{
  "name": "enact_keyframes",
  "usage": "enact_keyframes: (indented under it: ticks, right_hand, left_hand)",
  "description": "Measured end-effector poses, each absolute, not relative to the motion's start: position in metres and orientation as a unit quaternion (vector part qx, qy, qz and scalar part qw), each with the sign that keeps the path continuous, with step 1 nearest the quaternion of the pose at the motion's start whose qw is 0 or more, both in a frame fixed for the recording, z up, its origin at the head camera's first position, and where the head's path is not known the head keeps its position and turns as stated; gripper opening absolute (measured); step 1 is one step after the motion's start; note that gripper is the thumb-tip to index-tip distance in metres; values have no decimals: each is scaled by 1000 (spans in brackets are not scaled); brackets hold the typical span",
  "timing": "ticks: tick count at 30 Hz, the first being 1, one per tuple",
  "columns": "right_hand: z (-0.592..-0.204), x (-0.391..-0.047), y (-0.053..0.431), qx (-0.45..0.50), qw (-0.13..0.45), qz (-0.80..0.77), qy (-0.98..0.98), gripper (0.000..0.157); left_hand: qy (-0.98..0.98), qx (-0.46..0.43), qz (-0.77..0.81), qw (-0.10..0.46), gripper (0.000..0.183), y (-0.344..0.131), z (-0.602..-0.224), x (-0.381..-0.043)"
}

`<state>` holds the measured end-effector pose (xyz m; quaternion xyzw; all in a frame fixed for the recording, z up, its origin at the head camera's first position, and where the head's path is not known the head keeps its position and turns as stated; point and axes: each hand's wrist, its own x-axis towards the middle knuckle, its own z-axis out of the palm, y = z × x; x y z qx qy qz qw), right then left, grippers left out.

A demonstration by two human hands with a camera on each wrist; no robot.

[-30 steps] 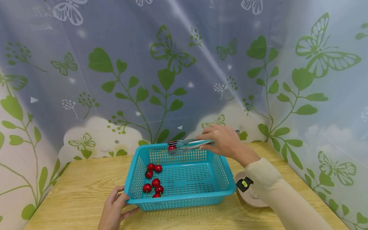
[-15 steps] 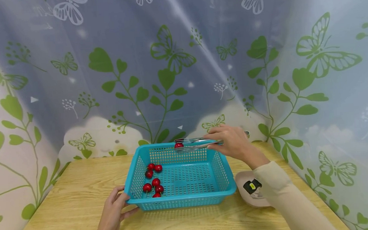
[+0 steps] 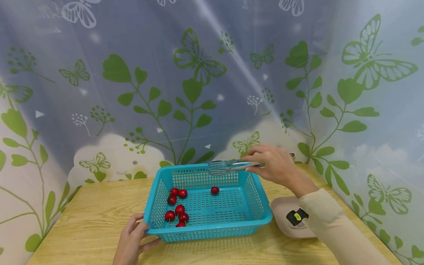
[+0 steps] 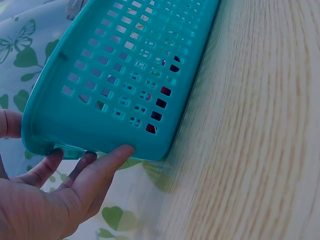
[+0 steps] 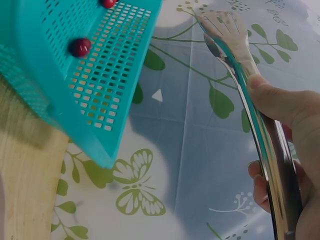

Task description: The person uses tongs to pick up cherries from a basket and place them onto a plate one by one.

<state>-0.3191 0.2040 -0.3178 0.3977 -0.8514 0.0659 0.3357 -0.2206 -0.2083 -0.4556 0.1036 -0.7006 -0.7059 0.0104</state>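
Observation:
My right hand (image 3: 273,165) grips metal tongs (image 3: 231,166) above the back of a blue plastic basket (image 3: 210,228). Nothing sits between the tongs' tips, which lie close together in the right wrist view. Below them, a single cherry (image 3: 214,190) rests on the basket floor toward the back. Several more red cherries (image 3: 179,210) lie in its left part, some with stems. My left hand (image 3: 129,245) holds the basket's front left corner, its fingers (image 4: 107,165) bent against the rim and outer wall in the left wrist view.
A pale pinkish plate (image 3: 285,224) stands right of the basket on the wooden table (image 3: 94,218), partly hidden by the right sleeve and a black wrist strap. Behind the table hangs a curtain (image 3: 209,88) printed with butterflies and leaves.
The cherry between the tongs has dropped onto the basket floor. My right hand has moved right with the tongs, while the left hand and basket have stayed put.

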Motion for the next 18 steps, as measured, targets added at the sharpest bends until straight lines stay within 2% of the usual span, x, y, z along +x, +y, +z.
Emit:
enact_keyframes:
  ticks: [5,18]
  right_hand:
    - [-323,-321,207,401,318,58,-857,34]
    - [-333,-344,190,344,212,11,-915,39]
  left_hand:
    - [-700,103,-707,12,44,-209,-456,-221]
    - [-699,97,-708,18,41,-208,-455,-219]
